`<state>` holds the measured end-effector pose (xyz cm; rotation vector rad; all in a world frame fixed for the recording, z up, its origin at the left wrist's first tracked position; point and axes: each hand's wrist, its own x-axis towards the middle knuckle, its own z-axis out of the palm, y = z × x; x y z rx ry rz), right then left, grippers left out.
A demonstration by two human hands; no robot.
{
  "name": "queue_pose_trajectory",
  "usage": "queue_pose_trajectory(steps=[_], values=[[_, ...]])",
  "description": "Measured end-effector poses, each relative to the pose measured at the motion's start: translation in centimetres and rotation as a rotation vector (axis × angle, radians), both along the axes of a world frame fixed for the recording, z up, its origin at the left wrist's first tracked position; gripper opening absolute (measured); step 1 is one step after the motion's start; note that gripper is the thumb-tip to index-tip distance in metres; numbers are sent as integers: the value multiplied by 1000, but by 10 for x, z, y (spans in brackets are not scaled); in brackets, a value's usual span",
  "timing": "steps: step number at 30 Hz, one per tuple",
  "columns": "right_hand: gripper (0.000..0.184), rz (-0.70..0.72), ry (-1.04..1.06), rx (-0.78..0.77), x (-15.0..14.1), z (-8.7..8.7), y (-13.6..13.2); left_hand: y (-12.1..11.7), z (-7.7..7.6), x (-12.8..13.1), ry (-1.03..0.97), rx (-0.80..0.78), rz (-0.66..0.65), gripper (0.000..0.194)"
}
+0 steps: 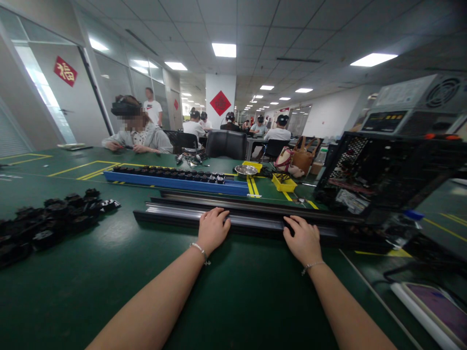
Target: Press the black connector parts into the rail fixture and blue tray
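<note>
Both hands are at a long black channel rail (255,224) that lies across the green worktop (233,301), in front of the wearer. The left hand (213,229) rests near the middle of its length, with the fingers slightly bent over the near side and only narrow gaps between them; the right hand (303,238) rests farther right on the same rail, its fingers curled a little and slightly apart. I cannot tell whether either hand's fingers are clamped on the rail's wall or merely laid on it. A second dark rail (237,201) lies just behind, roughly parallel. Beyond that, a blue tray (175,183) holds a row of small black parts (156,170) (its right end shows none of them), with a round metal bowl (245,170) and two yellow bins (284,184) to the right. A loose heap of black parts (58,214) covers the left of the worktop. At the right stands an open computer case (372,170), with a clear bottle (401,228) near its base and a phone (440,306) nearer the wearer. Across the worktop sits a person (140,131) in a headset.
</note>
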<state>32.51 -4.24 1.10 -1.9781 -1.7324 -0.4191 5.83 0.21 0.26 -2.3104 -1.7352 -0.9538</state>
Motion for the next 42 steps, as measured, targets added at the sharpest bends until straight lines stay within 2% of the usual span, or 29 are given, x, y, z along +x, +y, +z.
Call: queue_pose_trajectory(steps=[19,42], values=[[36,121,3,-65,-17,5,-4,-1,2,1,5,0,7,31],[35,200,36,-91,-28,10,-7,0,1,1,0,3,9,31]])
